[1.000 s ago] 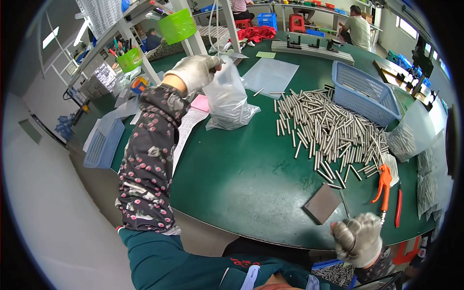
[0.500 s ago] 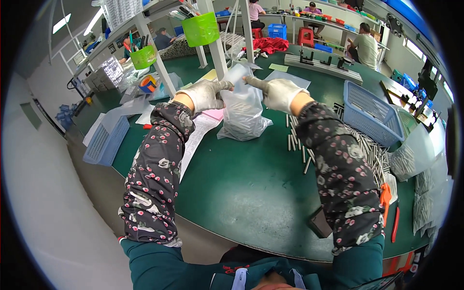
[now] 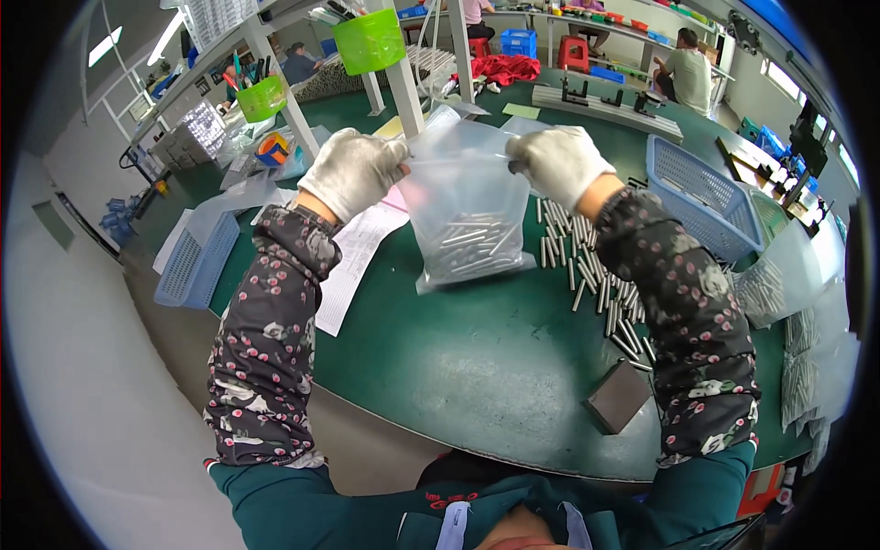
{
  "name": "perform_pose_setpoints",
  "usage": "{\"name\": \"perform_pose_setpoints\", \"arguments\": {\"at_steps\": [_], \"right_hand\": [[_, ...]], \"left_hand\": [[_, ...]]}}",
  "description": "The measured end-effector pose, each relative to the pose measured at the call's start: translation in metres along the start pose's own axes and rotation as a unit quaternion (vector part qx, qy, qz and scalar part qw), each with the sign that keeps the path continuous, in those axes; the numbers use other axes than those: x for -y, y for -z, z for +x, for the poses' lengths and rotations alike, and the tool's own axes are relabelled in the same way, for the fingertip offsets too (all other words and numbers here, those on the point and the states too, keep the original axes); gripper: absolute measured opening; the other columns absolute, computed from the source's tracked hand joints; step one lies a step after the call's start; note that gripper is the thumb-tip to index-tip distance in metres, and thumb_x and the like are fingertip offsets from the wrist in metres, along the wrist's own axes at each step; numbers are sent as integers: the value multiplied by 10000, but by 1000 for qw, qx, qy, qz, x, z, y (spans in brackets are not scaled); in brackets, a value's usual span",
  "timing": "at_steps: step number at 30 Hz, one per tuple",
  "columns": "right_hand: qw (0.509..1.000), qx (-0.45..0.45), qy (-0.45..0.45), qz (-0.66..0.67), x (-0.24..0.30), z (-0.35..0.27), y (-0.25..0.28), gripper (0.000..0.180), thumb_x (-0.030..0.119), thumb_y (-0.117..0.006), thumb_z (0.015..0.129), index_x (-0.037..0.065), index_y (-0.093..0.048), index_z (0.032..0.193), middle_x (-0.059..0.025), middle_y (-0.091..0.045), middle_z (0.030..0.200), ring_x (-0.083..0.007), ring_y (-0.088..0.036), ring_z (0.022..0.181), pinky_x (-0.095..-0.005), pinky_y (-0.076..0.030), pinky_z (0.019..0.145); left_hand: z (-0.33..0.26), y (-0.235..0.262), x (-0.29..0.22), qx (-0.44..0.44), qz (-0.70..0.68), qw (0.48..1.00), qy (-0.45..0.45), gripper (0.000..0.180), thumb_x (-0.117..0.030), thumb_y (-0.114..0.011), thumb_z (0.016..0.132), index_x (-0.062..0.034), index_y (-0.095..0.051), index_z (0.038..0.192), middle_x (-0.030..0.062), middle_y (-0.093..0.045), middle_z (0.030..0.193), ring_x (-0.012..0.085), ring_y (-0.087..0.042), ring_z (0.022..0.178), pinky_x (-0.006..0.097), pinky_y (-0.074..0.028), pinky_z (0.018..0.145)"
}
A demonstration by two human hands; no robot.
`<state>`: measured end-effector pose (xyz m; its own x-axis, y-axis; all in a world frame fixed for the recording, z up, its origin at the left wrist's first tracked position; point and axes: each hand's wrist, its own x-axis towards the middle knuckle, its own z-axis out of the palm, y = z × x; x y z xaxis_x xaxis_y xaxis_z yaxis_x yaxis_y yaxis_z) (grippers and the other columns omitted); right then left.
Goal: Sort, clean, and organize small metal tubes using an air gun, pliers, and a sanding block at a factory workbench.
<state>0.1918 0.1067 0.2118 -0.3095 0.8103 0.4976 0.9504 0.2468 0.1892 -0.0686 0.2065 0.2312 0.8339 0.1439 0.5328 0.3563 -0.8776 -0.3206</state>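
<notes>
A clear plastic bag [image 3: 467, 197] stands upright on the green table, its lower half filled with short metal pins [image 3: 475, 242]. My left hand [image 3: 353, 172], in a whitish glove, pinches the bag's upper left edge. The upper right edge is gripped by my gloved right hand [image 3: 561, 165]. Between the two hands the bag's top is stretched wide and flat. Loose metal pins [image 3: 600, 275] lie spread on the table beneath and beside my right forearm, which hides part of them. Below the left hand lies a printed paper sheet [image 3: 353, 261].
A blue basket [image 3: 706, 197] stands at the right, another blue basket [image 3: 200, 261] at the left edge. Filled bags [image 3: 802, 367] are stacked far right. A dark block [image 3: 619, 397] sits near the front edge. Green bins [image 3: 369, 43] hang on the shelf posts. Other people sit farther back.
My hands have moved apart, pulling the bag's bunched top out wide and flat. The bag now faces me more squarely. My right forearm has shifted right, uncovering more pins and the dark block.
</notes>
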Motion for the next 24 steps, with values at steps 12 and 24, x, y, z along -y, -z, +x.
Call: {"name": "perform_pose_setpoints", "arguments": {"at_steps": [12,24], "right_hand": [[994,-25,-104,-36,8,29,7,117,176,-570,786,160,-653,866,-92,-662,761,-283,-648,746,-404,-498,666],[982,17,-163,97,-12,-58,33,382,217,-563,820,136,-580,1193,-167,-660,902,-330,-633,825,-394,-505,760]], "left_hand": [[6,-2,19,-31,110,992,54,135,-246,-614,798,-121,-567,791,63,-610,627,260,-626,657,388,-433,611],[5,-23,-2,-1,-87,992,93,415,-88,-649,740,-120,-564,1145,138,-616,761,322,-611,736,411,-479,656]]}}
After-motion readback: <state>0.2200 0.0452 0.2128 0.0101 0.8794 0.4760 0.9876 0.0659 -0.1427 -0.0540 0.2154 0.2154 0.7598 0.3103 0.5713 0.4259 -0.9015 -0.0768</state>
